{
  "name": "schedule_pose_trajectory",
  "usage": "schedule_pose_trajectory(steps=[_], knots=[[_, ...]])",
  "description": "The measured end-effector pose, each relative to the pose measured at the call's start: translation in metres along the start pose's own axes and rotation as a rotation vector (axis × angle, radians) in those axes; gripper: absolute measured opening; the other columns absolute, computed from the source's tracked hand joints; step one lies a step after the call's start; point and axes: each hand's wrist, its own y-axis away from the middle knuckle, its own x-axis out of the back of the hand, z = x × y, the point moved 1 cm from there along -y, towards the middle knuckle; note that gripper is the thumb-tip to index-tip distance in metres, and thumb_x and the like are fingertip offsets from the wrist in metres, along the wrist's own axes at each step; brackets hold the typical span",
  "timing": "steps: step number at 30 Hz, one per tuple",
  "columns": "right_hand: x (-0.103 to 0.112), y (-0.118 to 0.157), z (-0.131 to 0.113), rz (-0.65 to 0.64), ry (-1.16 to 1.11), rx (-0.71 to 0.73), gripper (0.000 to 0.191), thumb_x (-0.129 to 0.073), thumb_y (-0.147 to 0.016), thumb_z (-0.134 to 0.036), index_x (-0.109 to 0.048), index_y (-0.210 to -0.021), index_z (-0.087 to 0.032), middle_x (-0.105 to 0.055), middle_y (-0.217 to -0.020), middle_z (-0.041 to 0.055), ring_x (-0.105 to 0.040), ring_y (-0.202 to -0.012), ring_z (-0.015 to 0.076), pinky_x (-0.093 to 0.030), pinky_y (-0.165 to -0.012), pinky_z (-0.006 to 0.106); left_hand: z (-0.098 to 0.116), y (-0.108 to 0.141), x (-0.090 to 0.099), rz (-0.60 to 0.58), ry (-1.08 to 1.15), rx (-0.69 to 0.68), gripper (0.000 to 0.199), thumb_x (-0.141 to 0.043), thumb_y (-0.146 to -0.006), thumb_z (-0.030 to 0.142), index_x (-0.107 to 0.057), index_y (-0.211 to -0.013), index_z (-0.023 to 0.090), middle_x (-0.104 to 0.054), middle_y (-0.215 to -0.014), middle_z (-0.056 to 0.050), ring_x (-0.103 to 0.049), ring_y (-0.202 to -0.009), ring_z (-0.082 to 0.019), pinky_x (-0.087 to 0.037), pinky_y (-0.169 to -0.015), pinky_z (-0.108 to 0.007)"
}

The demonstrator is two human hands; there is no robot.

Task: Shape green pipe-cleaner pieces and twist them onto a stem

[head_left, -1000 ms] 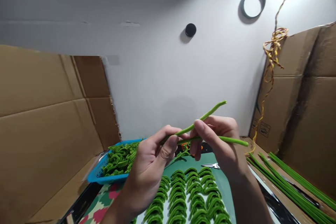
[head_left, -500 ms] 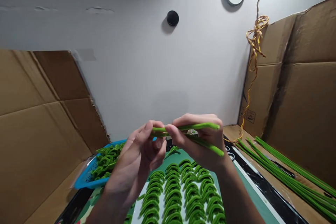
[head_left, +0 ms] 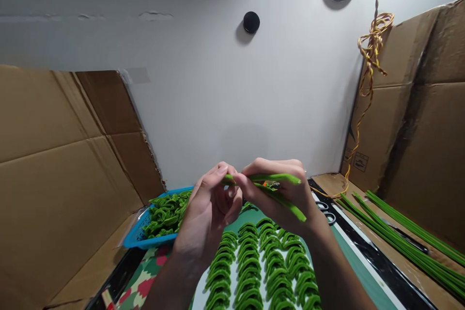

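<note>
My left hand (head_left: 214, 198) and my right hand (head_left: 276, 193) meet at the centre, above a white board. Both pinch a folded length of green pipe cleaner (head_left: 278, 178) between thumb and fingers. Its two ends stick out to the right past my right hand, spread apart in a V. The bend lies at my left fingertips and is partly hidden. Below, the white board (head_left: 200, 295) bears several columns of curved green pipe-cleaner pieces (head_left: 249, 266).
A blue basket (head_left: 136, 237) of twisted green pieces stands at left. Long straight green pipe cleaners (head_left: 395, 230) lie at right, beside black-handled scissors (head_left: 329, 215) and a dark slim tool (head_left: 410, 241). Cardboard walls (head_left: 417, 121) flank both sides; a twisted yellow cord (head_left: 372, 48) hangs at right.
The view has turned a little left, so the surroundings sit further right. My hands have drawn closer together, and less of the pipe cleaner shows between them.
</note>
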Motion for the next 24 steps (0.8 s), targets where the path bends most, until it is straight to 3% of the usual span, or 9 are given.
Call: schedule_pose_trajectory(steps=[6, 13, 19, 24], knots=[[0.001, -0.003, -0.001, 0.056, -0.092, -0.052, 0.019, -0.071, -0.095, -0.033, -0.068, -0.082, -0.019, -0.063, -0.062, -0.0045, -0.047, -0.049, 0.0054, -0.042, -0.047, 0.022, -0.004, -0.001, 0.003, -0.004, -0.062, -0.063, 0.031, -0.063, -0.095, 0.042, -0.048, -0.08, 0.021, -0.031, -0.052, 0.009, -0.021, -0.046, -0.004, -0.026, -0.044, -0.015], [-0.001, -0.002, -0.001, 0.089, -0.133, -0.076, 0.018, -0.066, -0.098, -0.033, -0.068, -0.087, -0.019, -0.064, -0.064, -0.0026, -0.055, -0.054, 0.0079, -0.048, -0.052, 0.024, -0.01, -0.004, 0.008, -0.03, -0.054, -0.117, 0.036, -0.077, -0.088, 0.045, -0.051, -0.084, 0.021, -0.037, -0.054, 0.01, -0.023, -0.046, -0.003, -0.024, -0.043, -0.013], [0.01, -0.001, 0.001, -0.095, -0.081, -0.036, 0.017, -0.075, -0.092, -0.029, -0.069, -0.104, -0.019, -0.072, -0.078, -0.0009, -0.059, -0.061, 0.0083, -0.049, -0.056, 0.022, -0.007, -0.004, 0.01, -0.016, -0.048, -0.089, 0.04, -0.079, -0.086, 0.046, -0.047, -0.082, 0.021, -0.027, -0.056, 0.012, -0.015, -0.047, -0.003, -0.021, -0.042, -0.013], [0.023, -0.003, -0.004, -0.211, 0.009, 0.021, 0.027, -0.065, -0.097, -0.015, -0.071, -0.122, -0.023, -0.077, -0.102, 0.0014, -0.071, -0.084, 0.0106, -0.056, -0.075, 0.024, -0.002, -0.005, 0.015, -0.05, -0.053, 0.039, 0.045, -0.08, -0.085, 0.046, -0.041, -0.081, 0.022, -0.021, -0.061, 0.012, -0.012, -0.049, -0.002, -0.015, -0.042, -0.012]])
